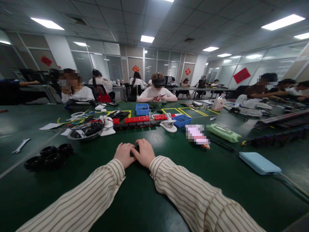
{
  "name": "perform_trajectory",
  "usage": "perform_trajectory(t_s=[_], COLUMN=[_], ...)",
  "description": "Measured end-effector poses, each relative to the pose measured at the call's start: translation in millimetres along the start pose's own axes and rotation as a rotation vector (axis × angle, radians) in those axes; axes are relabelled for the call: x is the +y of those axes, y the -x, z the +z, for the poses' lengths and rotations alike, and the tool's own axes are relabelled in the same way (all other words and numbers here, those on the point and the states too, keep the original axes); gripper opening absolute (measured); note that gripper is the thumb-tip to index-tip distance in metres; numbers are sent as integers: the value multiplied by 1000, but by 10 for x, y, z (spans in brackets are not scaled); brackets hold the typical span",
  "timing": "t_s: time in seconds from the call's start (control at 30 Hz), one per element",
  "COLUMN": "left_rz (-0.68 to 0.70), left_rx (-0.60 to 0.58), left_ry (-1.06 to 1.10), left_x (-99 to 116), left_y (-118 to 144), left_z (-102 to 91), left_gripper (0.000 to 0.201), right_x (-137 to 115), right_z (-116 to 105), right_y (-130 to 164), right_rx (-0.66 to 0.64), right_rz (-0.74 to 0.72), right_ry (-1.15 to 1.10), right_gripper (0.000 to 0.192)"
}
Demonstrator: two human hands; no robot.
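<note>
My left hand [124, 154] and my right hand [145, 152] meet on the green table [169, 180], both closed around a small black part [135, 149] that shows only as a dark sliver between them. Both arms wear striped sleeves. Beyond the hands lies a row of red and black switch-like blocks [137, 121], with a blue bin [142, 109] behind it and a second blue bin [182, 120] to the right.
Black wheels [49, 156] and a wrench [21, 145] lie at left, a bowl of cables [85, 130] beyond. A light-blue power bank [259, 162] and a green pouch [224, 132] sit at right. Several people work across the table.
</note>
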State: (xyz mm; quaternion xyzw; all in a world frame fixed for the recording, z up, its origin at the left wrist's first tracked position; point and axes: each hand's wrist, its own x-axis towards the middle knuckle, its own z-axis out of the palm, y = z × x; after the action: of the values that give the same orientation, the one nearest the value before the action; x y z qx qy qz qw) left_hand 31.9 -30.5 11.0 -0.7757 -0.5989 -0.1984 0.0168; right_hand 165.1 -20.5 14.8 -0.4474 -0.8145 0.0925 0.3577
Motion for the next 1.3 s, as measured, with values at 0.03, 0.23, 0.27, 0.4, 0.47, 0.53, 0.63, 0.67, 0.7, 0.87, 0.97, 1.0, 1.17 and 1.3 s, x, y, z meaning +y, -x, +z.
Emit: perform_trajectory(t_s=[0.03, 0.23, 0.27, 0.4, 0.47, 0.53, 0.63, 0.67, 0.7, 0.87, 0.97, 1.0, 1.17, 1.3], left_rz=[2, 156, 178, 212, 203, 164, 79, 53, 34, 37, 92, 118, 202, 130], left_rx=[8, -90, -107, -130, -113, -80, -36, -26, -21, -27, -40, -45, -79, -53], left_ry=[11, 188, 219, 276, 237, 171, 95, 77, 61, 27, 77, 106, 175, 74], left_x=[-7, -155, -184, -252, -249, -224, -164, -144, -128, -122, -174, -194, -238, -169], left_y=[-4, -56, -64, -72, -64, -49, -25, -19, -15, -23, -41, -45, -48, -22], left_z=[-3, 10, 17, 39, 37, 26, 9, 8, 10, 45, 50, 49, 47, 35], left_gripper=[28, 23, 23, 28, 33, 39, 43, 42, 40, 29, 25, 25, 32, 47], right_x=[7, 34, 34, 32, 25, 14, -1, -2, -1, 26, 30, 27, 7, 14], right_z=[4, -22, -28, -44, -50, -59, -66, -64, -60, -30, -38, -44, -62, -51], right_y=[-1, -21, -21, -13, -7, -3, -3, -5, -8, -28, -27, -25, -14, -14], right_rx=[16, -25, -39, -98, -103, -75, -19, -7, -3, -28, -39, -49, -76, -31], right_rz=[26, -86, -123, -199, -195, -167, -92, -66, -45, -41, -117, -149, -273, -196], right_ry=[4, -120, -146, -199, -190, -165, -118, -102, -88, -63, -108, -130, -195, -162], right_gripper=[27, 21, 19, 20, 26, 29, 29, 30, 31, 21, 14, 13, 36, 41])
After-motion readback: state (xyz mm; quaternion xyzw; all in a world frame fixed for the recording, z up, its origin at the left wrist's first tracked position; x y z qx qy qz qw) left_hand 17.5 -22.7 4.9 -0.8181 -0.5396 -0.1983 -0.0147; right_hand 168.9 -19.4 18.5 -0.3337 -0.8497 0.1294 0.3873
